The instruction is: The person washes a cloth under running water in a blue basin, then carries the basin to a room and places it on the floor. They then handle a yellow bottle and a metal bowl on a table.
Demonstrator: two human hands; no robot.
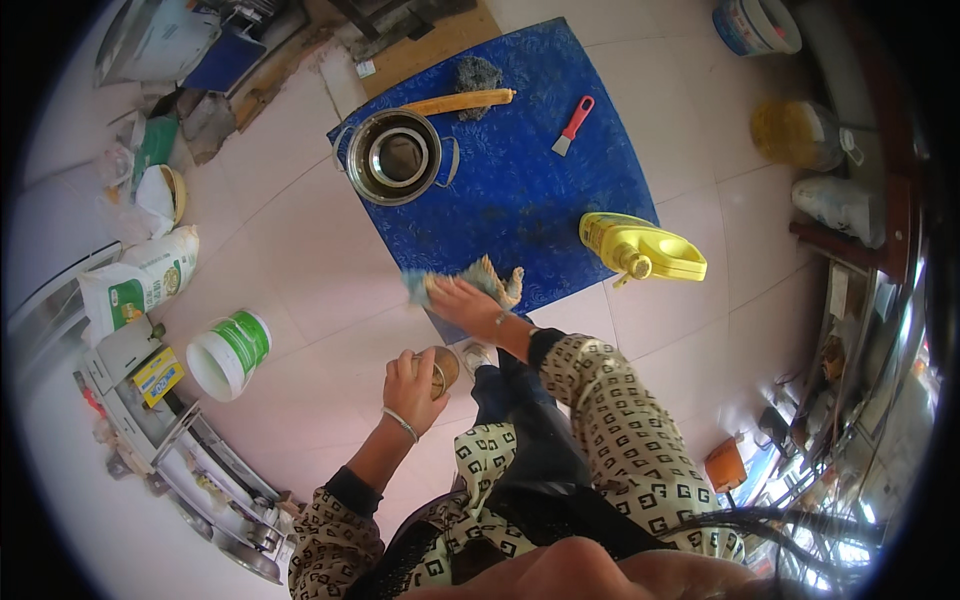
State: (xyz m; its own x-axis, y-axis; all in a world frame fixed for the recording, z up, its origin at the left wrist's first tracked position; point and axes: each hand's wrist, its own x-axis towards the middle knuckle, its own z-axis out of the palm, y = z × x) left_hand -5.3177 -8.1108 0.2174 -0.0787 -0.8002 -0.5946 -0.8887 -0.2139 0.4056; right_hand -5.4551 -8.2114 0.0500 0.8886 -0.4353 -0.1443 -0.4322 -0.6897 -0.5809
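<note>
My left hand (408,388) is closed around a small brown round container (444,368), held off the table's near left corner. My right hand (465,303) presses on a crumpled, multicoloured cloth (500,284) at the near edge of the blue-covered table (480,215). Some of the cloth bunches out beside the fingers and part of it overhangs the edge. Toward the right edge stands a yellow jug (640,247) with a handle. Farther left sits a steel pot (368,185) with two side handles and a smaller round vessel (431,158) inside it.
A red-handled scraper (575,125), a wooden stick (460,101) and a grey scouring pad (478,78) lie on the table's far half. A white and green bucket (215,362) is on the floor at left. Another bucket (745,28) and a jug of yellow liquid (790,135) stand at right.
</note>
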